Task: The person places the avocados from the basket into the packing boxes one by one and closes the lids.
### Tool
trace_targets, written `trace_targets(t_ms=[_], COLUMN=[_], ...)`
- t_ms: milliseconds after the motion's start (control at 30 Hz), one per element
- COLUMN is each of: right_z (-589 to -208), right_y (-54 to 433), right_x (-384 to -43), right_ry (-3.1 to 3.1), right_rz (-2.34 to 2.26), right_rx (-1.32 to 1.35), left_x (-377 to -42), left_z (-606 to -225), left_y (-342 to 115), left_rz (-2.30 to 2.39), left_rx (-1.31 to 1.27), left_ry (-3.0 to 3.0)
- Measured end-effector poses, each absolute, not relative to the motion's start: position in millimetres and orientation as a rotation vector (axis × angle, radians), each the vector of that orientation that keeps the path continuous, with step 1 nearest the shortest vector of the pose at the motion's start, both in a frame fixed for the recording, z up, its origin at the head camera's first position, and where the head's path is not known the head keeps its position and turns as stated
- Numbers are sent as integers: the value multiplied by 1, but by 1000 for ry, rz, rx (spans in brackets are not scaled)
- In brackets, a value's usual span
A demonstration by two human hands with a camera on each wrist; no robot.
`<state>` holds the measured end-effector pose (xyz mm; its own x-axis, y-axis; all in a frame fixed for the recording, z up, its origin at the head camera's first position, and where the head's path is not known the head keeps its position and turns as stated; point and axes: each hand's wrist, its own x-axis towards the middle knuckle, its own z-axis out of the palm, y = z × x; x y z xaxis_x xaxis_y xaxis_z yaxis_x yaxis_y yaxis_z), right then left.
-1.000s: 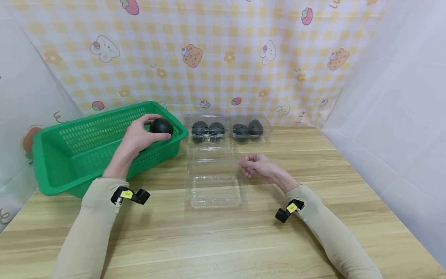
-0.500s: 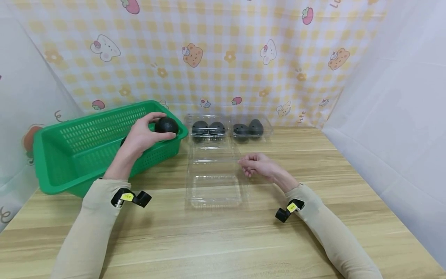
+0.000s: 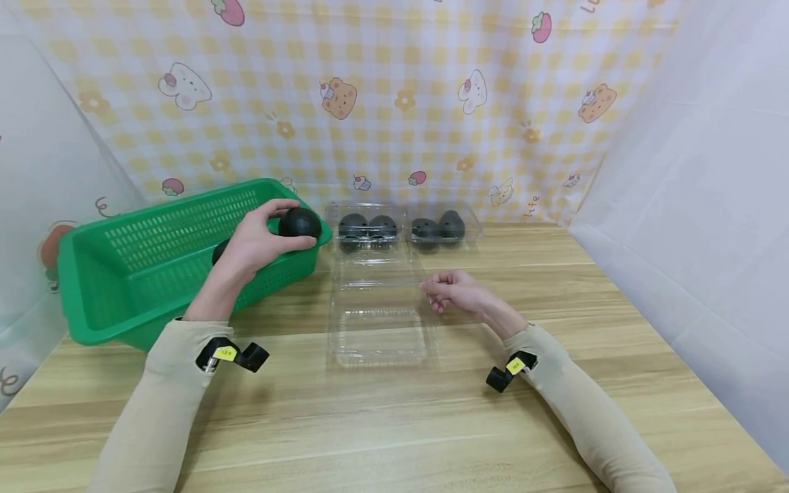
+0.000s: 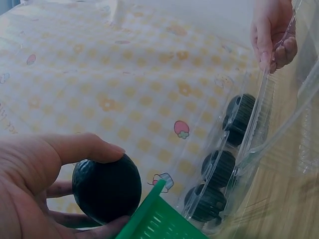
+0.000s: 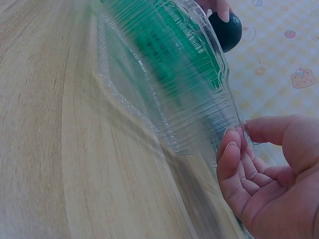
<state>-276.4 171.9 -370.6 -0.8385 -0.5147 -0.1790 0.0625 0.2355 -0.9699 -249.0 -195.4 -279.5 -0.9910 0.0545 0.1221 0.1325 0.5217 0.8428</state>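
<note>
My left hand [image 3: 255, 239] grips a dark avocado [image 3: 300, 224] between thumb and fingers, over the right end of the green basket [image 3: 277, 279]. In the left wrist view the fruit's bumpy black-green skin shows beside the basket's rim [image 4: 160, 185]. My right hand [image 3: 453, 291] pinches the edge of an open clear plastic clamshell [image 3: 382, 337] in the middle of the table. The right wrist view shows thumb and index finger on the ribbed plastic [image 5: 199, 94]. Partly behind my left wrist, another avocado [image 3: 218, 252] lies in the basket.
Two clear clamshells stand along the back, the left with dark avocados [image 3: 353, 226] inside and the right with others [image 3: 453, 226]. A checked curtain [image 3: 401, 137] hangs behind them. White cloth [image 3: 696, 205] borders the wooden table [image 3: 394, 431] on both sides.
My left hand has moved slightly right with the avocado, toward the basket's right rim, and another avocado in the basket has come into sight. My right hand stays in place.
</note>
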Motion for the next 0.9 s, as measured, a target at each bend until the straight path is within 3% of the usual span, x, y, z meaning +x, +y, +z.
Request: trace_targets(t_ms=[300,900], right_z=[-370,-370], right_y=[171,172], right_x=[-277,-277], right_ry=[2047,2056], right_rz=[-1642,-1638], right_rx=[-412,-397], left_x=[-245,-224], left_z=[-276,-276], left_y=[-190,-176], left_rz=[-1529,-1519], left_rx=[-203,-524], left_ry=[-2688,-2732])
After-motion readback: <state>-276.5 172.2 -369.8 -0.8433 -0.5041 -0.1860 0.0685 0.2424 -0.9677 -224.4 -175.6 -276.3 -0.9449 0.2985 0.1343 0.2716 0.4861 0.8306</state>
